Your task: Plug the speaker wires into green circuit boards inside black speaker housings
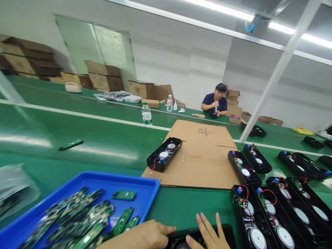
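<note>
At the bottom edge lies a black speaker housing (178, 241), partly cut off by the frame, with a round speaker part visible inside. My left hand (151, 235) is at its left end, fingers curled against the edge and one finger reaching over the rim. Over the right part of the same housing, my right hand (211, 233) rests with its fingers spread. To the left, a blue tray (145, 183) carries a heap of green circuit boards (90, 221), with one board (124, 195) lying apart from the pile.
Several open speaker housings (250, 221) with red wires stand in rows on the right. Another housing (164, 154) sits on a flat cardboard sheet (204, 162) ahead. A water bottle (146, 114) stands beyond, and a co-worker (215, 103) sits across the bench. A plastic bag (15, 190) lies far left.
</note>
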A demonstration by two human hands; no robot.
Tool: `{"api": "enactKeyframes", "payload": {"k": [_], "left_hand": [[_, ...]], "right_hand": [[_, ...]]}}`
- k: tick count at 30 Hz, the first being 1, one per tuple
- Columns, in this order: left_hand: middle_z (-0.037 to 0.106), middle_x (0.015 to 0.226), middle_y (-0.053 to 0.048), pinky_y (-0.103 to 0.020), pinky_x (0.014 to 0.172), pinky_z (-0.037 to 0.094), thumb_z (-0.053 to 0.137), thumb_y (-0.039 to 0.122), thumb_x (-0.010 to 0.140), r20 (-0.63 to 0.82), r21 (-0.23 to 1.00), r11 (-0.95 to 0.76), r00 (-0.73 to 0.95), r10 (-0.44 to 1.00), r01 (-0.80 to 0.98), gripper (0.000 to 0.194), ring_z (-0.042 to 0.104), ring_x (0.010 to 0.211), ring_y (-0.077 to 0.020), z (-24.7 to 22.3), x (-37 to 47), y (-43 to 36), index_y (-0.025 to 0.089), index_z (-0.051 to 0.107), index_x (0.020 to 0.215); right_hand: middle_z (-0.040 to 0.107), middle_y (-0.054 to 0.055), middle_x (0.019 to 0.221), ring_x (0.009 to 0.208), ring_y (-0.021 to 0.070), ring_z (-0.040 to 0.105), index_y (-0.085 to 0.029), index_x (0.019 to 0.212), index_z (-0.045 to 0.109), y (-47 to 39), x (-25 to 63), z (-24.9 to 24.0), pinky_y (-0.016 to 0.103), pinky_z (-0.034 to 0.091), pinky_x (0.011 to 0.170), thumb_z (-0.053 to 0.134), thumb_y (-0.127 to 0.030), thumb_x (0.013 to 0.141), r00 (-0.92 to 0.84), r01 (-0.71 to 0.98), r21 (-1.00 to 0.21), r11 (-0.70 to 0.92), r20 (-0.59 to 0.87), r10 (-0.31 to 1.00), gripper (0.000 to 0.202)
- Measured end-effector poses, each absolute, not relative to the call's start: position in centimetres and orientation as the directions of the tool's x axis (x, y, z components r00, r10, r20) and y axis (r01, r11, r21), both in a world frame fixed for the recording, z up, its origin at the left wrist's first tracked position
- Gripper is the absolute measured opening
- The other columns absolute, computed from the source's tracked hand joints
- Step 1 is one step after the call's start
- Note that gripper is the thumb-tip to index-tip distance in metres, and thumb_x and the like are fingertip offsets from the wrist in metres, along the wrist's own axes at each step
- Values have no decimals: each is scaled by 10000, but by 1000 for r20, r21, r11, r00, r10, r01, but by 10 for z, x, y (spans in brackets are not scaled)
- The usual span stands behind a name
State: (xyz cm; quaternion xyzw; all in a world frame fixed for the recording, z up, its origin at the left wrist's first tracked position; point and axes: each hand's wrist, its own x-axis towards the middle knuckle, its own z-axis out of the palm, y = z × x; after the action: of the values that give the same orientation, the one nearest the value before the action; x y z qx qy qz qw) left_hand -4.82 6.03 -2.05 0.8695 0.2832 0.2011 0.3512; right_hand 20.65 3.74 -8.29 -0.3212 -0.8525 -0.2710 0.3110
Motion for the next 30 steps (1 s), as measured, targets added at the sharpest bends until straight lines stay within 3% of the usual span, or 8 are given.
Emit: {"api": "enactKeyframes", "payload": {"k": [5, 9, 12, 16, 21, 23, 27, 30], "left_hand": [[745, 1023, -57, -213, 807, 516, 472, 93, 814, 176, 560, -627, 662, 728, 541, 273, 682, 980, -185, -9, -61, 56, 218, 706, 751], [706, 1123, -71, -273, 884, 506, 427, 168, 888, 188, 519, -420, 380, 906, 745, 260, 655, 1030, -186, -24, -93, 45, 206, 681, 925], [667, 1176, -142, -411, 948, 473, 397, 94, 867, 188, 412, -255, 192, 963, 875, 307, 607, 1108, -255, -35, -125, 53, 161, 666, 999], [638, 1206, -170, -495, 1004, 401, 427, -43, 788, 157, 264, -168, 130, 979, 950, 393, 526, 1204, -297, -44, -152, 81, 130, 644, 1066], [690, 995, -87, -455, 867, 496, 526, 38, 844, 93, 187, -172, 157, 983, 967, 207, 645, 961, -231, -49, -153, 101, 106, 629, 1011], [688, 955, -116, -434, 826, 510, 482, 22, 840, 97, 192, -179, 163, 982, 965, 219, 654, 906, -239, -47, -153, 99, 92, 641, 973], [654, 1078, -198, -451, 885, 478, 411, 88, 835, 165, 260, -198, 159, 973, 945, 319, 618, 999, -308, -32, -150, 78, 90, 636, 1061], [647, 1134, -144, -431, 932, 461, 431, 282, 882, 247, 354, -209, 125, 961, 911, 349, 603, 1034, -292, -15, -136, 49, 134, 600, 1150]], "right_hand": [[690, 85, 1084, 837, 238, 676, -249, 1350, 454, 40, 225, -73, 345, 554, 651, 555, -314, 837, -782, 604, 260, 753, 377, 497, 527], [669, 77, 1131, 862, 258, 666, -272, 1367, 432, 30, 241, -85, 326, 543, 616, 567, -279, 788, -628, 771, 115, 626, 293, 721, 595], [612, 102, 1226, 968, 309, 631, -309, 1338, 452, 24, 235, -79, 405, 533, 699, 588, -372, 766, -683, 726, 115, 678, 232, 692, 591], [516, 156, 1324, 1127, 400, 513, -252, 1281, 495, 16, 200, -55, 603, 398, 866, 595, -523, 738, -695, 704, 93, 705, 295, 655, 615], [657, 72, 975, 901, 252, 591, -227, 1000, 598, 2, 153, -32, 439, 404, 819, 453, -316, 905, -399, 800, -263, 540, 438, 805, 195], [652, 49, 861, 827, 216, 596, -217, 891, 586, -1, 146, -26, 391, 418, 770, 414, -264, 935, -321, 762, -398, 510, 452, 832, 183], [643, 35, 781, 718, 173, 605, -194, 987, 549, 2, 150, -15, 300, 485, 645, 426, -263, 951, -329, 650, -504, 569, 489, 808, 146], [671, 48, 850, 742, 166, 626, -182, 1116, 538, 7, 151, -12, 294, 519, 648, 385, -209, 964, -378, 636, -487, 598, 478, 792, 217]]}}
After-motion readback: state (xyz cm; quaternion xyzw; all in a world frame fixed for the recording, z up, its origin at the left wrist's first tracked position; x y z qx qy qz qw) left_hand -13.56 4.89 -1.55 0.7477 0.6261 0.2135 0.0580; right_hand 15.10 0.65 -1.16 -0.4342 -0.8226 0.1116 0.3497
